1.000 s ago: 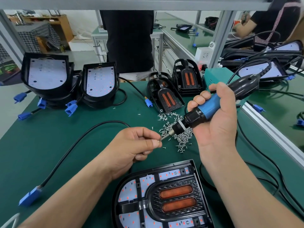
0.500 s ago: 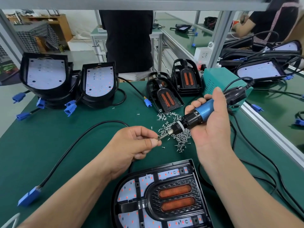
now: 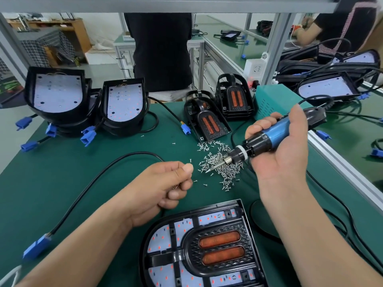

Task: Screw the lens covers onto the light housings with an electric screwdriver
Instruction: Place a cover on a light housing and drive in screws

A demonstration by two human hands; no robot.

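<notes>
A black light housing (image 3: 244, 208) lies at the near edge, its lens cover (image 3: 219, 248) with two orange windows resting on the white LED board. My right hand (image 3: 284, 158) grips the blue and black electric screwdriver (image 3: 267, 138), whose bit tip (image 3: 208, 170) carries a small screw and points left over the screw pile (image 3: 219, 162). My left hand (image 3: 165, 183) is closed beside the pile, a short gap from the bit; thin screws seem to show between its fingers.
Two open housings (image 3: 56, 94) (image 3: 124, 100) with bare LED boards stand at the back left, with blue connectors (image 3: 87, 137). Two spare lens covers (image 3: 209, 123) (image 3: 234, 98) lean behind the pile. A teal box (image 3: 271, 98) sits back right. A black cable (image 3: 103, 175) crosses the mat. People stand beyond.
My left hand has drawn back from the bit tip toward the left, leaving a screw on the bit. The screwdriver has lowered and levelled slightly in my right hand.
</notes>
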